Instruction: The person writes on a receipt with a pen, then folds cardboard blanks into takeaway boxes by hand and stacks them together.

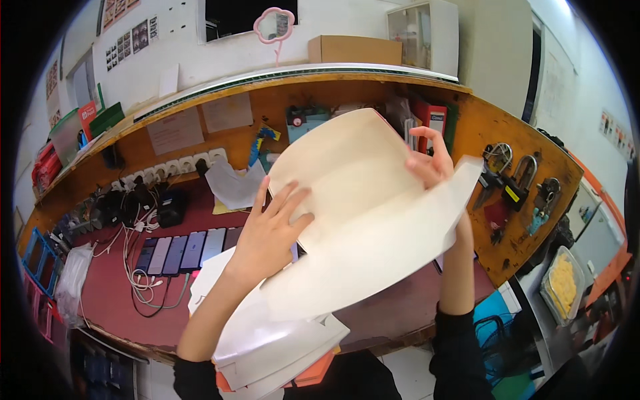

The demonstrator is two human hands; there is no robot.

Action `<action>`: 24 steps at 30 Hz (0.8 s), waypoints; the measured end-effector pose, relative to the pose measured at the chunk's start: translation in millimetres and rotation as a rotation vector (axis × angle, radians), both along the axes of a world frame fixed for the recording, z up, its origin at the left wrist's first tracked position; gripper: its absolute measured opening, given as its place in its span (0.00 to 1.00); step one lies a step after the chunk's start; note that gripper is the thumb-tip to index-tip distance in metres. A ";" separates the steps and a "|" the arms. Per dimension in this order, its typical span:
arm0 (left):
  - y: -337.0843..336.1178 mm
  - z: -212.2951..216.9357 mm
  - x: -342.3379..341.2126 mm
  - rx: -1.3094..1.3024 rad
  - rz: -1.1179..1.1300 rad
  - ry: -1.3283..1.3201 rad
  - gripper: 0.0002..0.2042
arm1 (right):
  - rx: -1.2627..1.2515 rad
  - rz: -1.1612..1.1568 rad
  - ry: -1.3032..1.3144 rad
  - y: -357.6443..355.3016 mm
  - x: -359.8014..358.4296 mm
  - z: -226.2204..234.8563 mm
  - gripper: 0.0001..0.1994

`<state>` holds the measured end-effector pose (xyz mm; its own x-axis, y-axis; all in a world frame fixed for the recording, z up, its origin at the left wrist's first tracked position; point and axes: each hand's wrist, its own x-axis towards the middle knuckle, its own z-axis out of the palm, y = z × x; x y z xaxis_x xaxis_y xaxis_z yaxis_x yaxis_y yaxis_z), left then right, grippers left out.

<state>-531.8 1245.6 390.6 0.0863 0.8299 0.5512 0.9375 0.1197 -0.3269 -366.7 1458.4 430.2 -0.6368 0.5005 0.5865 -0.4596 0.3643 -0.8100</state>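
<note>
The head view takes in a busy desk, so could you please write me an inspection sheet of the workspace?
Surface: dark red, flat desktop, partly covered.
Work items: large cream paper sheet, bent; loose white paper pile below it.
Clutter: row of slim, rectangular smartphones; crumpled white paper behind them.
Hands: bare left hand over the sheet's left side; bare right hand at its right side; grips unclear.
Cables: thin white cables, looped near the smartphones.
Surroundings: metal padlocks on the brown wooden side panel; rectangular brown cardboard box above.

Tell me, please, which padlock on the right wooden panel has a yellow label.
The black padlock just right of the leftmost padlock; its body carries the yellow label, while that neighbour shows none.
</note>
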 end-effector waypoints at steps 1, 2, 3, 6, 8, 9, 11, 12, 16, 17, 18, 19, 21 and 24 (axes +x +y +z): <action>2.1 -3.7 0.3 0.010 -0.019 0.096 0.16 | -0.037 0.037 -0.079 12.7 5.8 2.0 0.24; 4.3 -4.7 5.1 0.060 -0.115 0.013 0.11 | -0.138 0.172 -0.116 32.6 11.9 -8.6 0.25; 7.1 -2.2 10.5 0.058 -0.129 0.007 0.11 | -0.235 0.207 -0.122 31.1 21.3 -11.2 0.25; 19.4 8.8 21.6 0.150 -0.350 -0.269 0.09 | 0.097 -0.219 -0.045 31.3 27.8 -68.7 0.17; 37.2 18.6 38.1 0.103 -0.347 -0.482 0.14 | 0.527 -0.436 -0.098 29.7 29.5 -121.8 0.11; 49.7 21.9 44.1 0.053 -0.379 -0.549 0.16 | 0.802 -0.540 -0.165 16.6 30.7 -134.0 0.14; 88.3 13.8 52.1 -0.002 -0.454 -0.604 0.19 | 1.045 -0.613 -0.222 -3.9 33.0 -148.9 0.19; 105.5 10.6 62.1 -0.056 -0.447 -0.651 0.19 | 1.048 -0.612 -0.227 -6.0 36.4 -159.9 0.19; 160.0 -25.5 75.4 -0.147 -0.377 -0.591 0.18 | 0.844 -0.665 -0.125 1.2 35.8 -187.4 0.17; 165.3 -35.0 74.5 -0.146 -0.310 -0.558 0.17 | 0.844 -0.683 -0.040 2.5 33.5 -189.4 0.16; 169.9 -45.1 74.7 -0.141 -0.309 -0.560 0.17 | 0.849 -0.680 -0.040 0.2 33.5 -187.0 0.16; 173.5 -54.7 76.4 -0.119 -0.308 -0.565 0.18 | 0.889 -0.715 -0.038 -2.7 33.8 -184.7 0.15; 174.3 -64.0 81.7 -0.104 -0.311 -0.572 0.20 | 0.924 -0.754 -0.041 -1.2 35.0 -184.7 0.14; 169.2 -64.8 88.9 -0.055 -0.317 -0.656 0.26 | 0.889 -0.725 -0.020 8.2 34.1 -185.0 0.12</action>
<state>-442.9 1414.8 325.8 -0.0065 0.8479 0.5301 0.9293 -0.1906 0.3164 -332.6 1466.6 245.2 -0.3808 0.1675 0.9094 0.1019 0.9851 -0.1388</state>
